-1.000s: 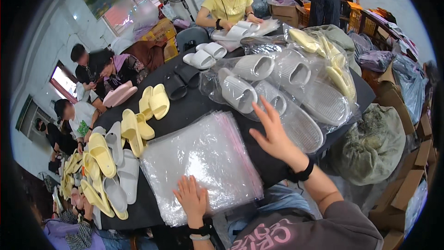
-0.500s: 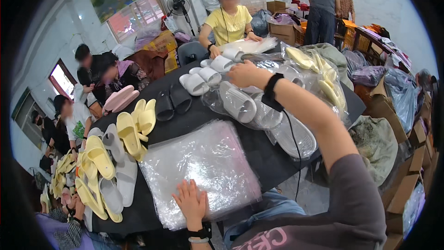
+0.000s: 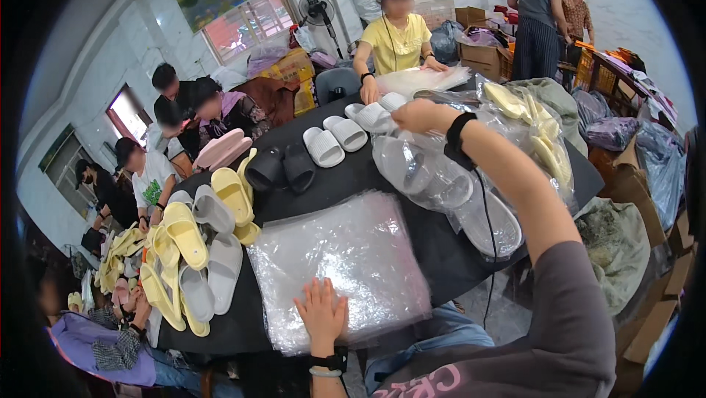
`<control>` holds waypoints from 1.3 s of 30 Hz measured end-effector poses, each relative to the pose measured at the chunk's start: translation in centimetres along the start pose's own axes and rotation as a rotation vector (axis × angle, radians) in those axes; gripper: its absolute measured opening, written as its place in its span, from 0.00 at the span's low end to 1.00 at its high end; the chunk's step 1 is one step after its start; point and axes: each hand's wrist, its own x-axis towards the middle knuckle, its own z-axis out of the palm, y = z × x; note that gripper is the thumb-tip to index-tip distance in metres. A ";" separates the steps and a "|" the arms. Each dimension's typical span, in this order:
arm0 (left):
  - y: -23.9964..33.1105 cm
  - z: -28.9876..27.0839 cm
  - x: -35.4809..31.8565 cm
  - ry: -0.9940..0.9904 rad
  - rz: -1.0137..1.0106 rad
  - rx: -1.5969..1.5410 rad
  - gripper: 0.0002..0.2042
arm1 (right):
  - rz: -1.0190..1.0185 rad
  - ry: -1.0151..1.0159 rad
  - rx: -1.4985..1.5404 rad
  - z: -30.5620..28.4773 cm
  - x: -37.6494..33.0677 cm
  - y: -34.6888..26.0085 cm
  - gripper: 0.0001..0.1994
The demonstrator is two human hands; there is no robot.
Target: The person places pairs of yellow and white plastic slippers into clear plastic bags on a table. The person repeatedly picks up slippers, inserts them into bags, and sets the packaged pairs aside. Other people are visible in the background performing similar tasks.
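My left hand (image 3: 322,313) lies flat, fingers stretched out, on a stack of clear plastic bags (image 3: 353,243) at the table's near side. Reaching across the table, my right hand (image 3: 425,115) has its fingers curled beside a pair of white slippers (image 3: 370,116). Whatever it grips is hidden. Below that hand and forearm, grey-white slippers in clear bags (image 3: 419,173) lie on the table. A loose pair of white ribbed slippers (image 3: 323,148) stands left of them, next to black slippers (image 3: 299,166).
Yellow slippers (image 3: 186,236) and grey slippers (image 3: 224,262) pile up at the left, with pink slippers (image 3: 222,149) behind. Bagged yellow slippers (image 3: 540,122) lie far right. Across the black table (image 3: 346,177), a person in yellow (image 3: 397,37) handles clear bags. Cardboard boxes (image 3: 654,324) stand right.
The view has shifted, so the scene sits farther right and lower. My right hand has moved slightly farther from me, its fingers more curled. My left hand stays flat on the bags.
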 end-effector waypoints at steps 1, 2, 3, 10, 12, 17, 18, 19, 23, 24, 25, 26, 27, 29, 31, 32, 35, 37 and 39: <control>0.2 0.2 0.0 0.000 0.005 -0.002 0.32 | 0.021 0.009 0.049 -1.8 -0.9 -0.2 0.13; 0.3 0.1 -0.1 -0.004 0.001 0.000 0.32 | 0.033 0.023 0.107 -3.1 -1.5 -0.6 0.13; 0.5 0.0 0.3 -0.004 0.011 -0.003 0.32 | 0.060 0.039 0.158 -3.9 -2.1 -0.2 0.13; 0.5 -0.5 0.2 -0.023 -0.014 -0.048 0.33 | 0.457 0.254 1.075 -9.3 -3.8 -4.0 0.10; 1.1 -1.8 0.4 -0.082 -0.031 -0.098 0.35 | 0.489 0.257 1.291 -11.2 -4.8 -6.3 0.10; 1.8 -2.7 0.8 -0.096 -0.019 -0.124 0.41 | 0.198 0.217 1.127 -11.4 -4.7 -11.4 0.11; 1.4 -2.3 0.6 -0.096 -0.031 -0.122 0.41 | 0.119 0.150 1.037 -11.1 -4.4 -12.3 0.11; 1.4 -2.2 0.6 -0.093 -0.027 -0.132 0.41 | 0.046 0.088 0.943 -10.6 -4.2 -13.2 0.11; 0.4 -1.2 0.5 -0.116 -0.011 -0.195 0.43 | 0.199 -0.105 1.486 -5.8 -3.2 -17.5 0.13; 0.3 -1.0 0.6 -0.172 -0.013 -0.144 0.43 | 0.199 -0.085 1.573 -5.1 -3.1 -18.1 0.12; 0.1 -0.7 0.5 -0.228 -0.015 -0.093 0.43 | 0.220 -0.057 1.637 -4.5 -3.3 -18.8 0.11; -0.5 0.3 0.4 -0.156 0.026 -0.204 0.40 | 0.234 -0.030 1.695 -4.6 -3.7 -19.9 0.10; -0.7 0.3 0.2 -0.120 0.033 -0.157 0.38 | 0.246 -0.008 1.759 -4.5 -4.1 -20.9 0.10; -1.0 0.4 -0.2 -0.048 0.048 -0.069 0.36 | 0.125 -0.132 1.888 -4.1 -5.5 -22.3 0.11; -1.3 0.2 -0.7 0.004 0.070 0.029 0.33 | 0.036 -0.177 1.979 -3.9 -7.6 -24.1 0.12; -1.3 0.4 -0.8 0.026 0.092 0.073 0.32 | -0.033 -0.064 1.818 -2.7 -9.0 -24.3 0.13; -0.3 0.2 -0.4 0.028 0.072 0.194 0.31 | -0.130 0.386 1.030 -2.0 -13.5 -24.2 0.20; -0.3 0.5 -0.6 -0.046 0.035 0.348 0.31 | 0.023 0.645 0.651 0.1 -15.6 -24.0 0.22; -0.7 0.5 -0.8 -0.086 0.036 0.378 0.31 | 0.297 0.546 1.070 3.5 -17.3 -23.9 0.26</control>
